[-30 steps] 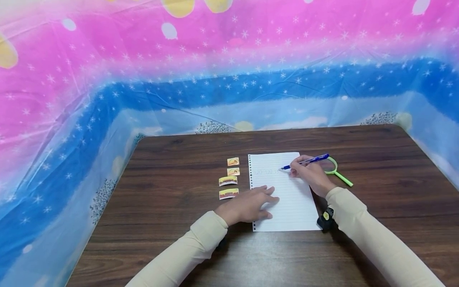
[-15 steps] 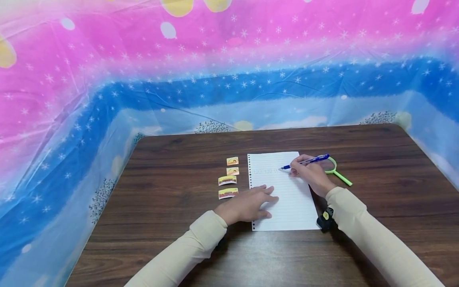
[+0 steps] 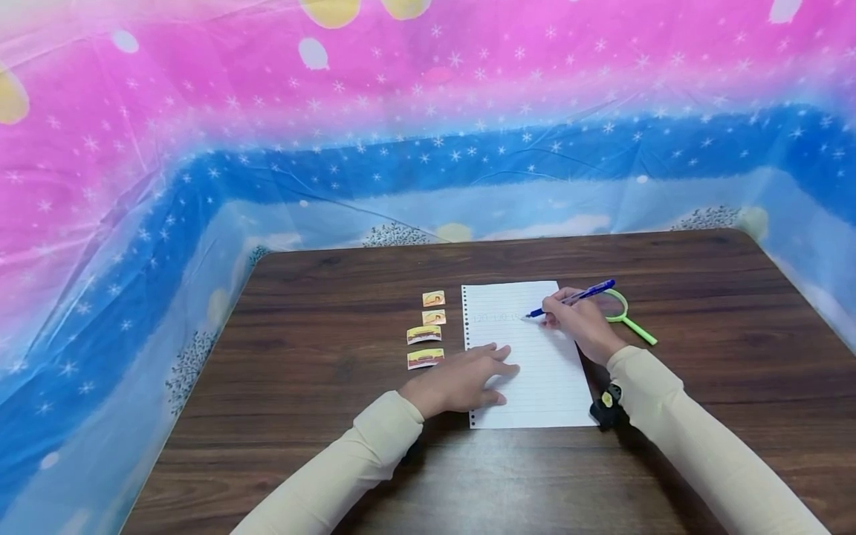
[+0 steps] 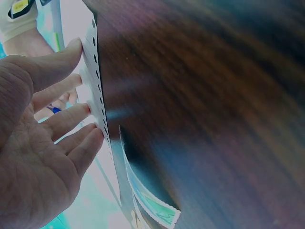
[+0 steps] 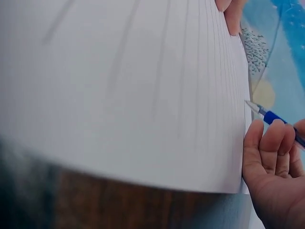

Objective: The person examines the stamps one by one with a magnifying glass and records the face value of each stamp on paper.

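A lined sheet of loose-leaf paper point(image 3: 542, 394) with punched holes lies on the wooden table. My right hand point(image 3: 580, 321) pinches a blue pen point(image 3: 591, 290), its tip at a faint row of handwriting on the upper part of the sheet. In the right wrist view the pen point(image 5: 271, 117) points at the paper point(image 5: 143, 95), the hand's side resting along it. My left hand point(image 3: 461, 379) rests with fingers spread on the sheet's left edge. The left wrist view shows its fingertips point(image 4: 96, 133) on the paper beside the holes.
Left of the sheet, several small printed paper cutouts stand in a column, two orange ones point(image 3: 433, 299) above two yellow-and-brown ones point(image 3: 424, 360). A green-rimmed magnifying glass point(image 3: 640, 332) lies right of the right hand. A patterned cloth point(image 3: 401, 171) hangs behind the table point(image 3: 301, 357).
The pen tip has shifted slightly to the right along the row, and the pen's upper end has tipped up a little. The left hand keeps its place on the sheet.
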`<state>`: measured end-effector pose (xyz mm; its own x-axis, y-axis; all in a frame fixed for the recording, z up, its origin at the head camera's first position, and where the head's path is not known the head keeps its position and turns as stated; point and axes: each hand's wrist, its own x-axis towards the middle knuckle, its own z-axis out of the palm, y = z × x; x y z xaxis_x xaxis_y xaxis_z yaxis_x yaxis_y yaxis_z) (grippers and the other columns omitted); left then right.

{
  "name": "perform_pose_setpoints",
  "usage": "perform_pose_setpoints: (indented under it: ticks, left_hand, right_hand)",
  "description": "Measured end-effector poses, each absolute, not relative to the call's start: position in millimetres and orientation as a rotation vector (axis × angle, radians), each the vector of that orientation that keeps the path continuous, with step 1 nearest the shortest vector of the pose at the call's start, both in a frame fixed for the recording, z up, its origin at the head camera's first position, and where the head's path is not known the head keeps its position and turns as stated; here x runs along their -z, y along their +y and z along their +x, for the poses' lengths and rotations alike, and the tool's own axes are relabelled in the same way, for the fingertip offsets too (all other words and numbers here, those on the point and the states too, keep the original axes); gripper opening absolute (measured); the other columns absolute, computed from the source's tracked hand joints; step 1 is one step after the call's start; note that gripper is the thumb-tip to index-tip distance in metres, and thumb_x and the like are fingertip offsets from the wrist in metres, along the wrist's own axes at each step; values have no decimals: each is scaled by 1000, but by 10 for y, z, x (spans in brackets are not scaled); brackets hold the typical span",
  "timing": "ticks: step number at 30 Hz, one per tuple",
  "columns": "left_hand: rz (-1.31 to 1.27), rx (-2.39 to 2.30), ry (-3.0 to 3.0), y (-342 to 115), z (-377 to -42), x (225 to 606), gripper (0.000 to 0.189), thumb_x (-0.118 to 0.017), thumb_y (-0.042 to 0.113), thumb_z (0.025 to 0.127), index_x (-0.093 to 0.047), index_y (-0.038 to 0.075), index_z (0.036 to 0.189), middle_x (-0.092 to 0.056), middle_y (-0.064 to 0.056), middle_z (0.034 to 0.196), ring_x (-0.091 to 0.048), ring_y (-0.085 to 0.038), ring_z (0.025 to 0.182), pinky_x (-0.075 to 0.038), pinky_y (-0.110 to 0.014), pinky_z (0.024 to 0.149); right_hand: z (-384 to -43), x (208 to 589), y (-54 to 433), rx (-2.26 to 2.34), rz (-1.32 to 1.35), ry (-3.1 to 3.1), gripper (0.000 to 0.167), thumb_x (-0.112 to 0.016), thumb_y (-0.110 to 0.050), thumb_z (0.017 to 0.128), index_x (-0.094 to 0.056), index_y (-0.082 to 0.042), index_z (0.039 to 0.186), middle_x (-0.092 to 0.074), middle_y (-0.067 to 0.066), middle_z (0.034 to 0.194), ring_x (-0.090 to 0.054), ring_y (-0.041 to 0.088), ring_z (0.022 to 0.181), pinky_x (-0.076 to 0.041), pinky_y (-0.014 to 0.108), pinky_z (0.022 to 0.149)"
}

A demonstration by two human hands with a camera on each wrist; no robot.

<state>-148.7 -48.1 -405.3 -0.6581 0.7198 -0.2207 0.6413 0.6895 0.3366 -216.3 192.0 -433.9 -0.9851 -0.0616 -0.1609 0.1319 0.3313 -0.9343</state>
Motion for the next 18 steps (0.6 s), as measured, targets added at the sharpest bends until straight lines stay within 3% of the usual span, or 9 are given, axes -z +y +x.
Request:
perform_pose_setpoints:
  ticks: [18]
  left_hand:
    - [1045, -318, 2561, -475, -1481, 4053, 53, -70, 29, 98, -55, 19, 148, -36, -6, 161, -29, -24, 150, -31, -38, 118]
  right_hand:
    - [-2172, 4348, 1872, 1843, 148, 2329, 25, -55, -20, 100, -53, 1, 113, -62, 15, 102, -63, 18, 90, -55, 22, 82]
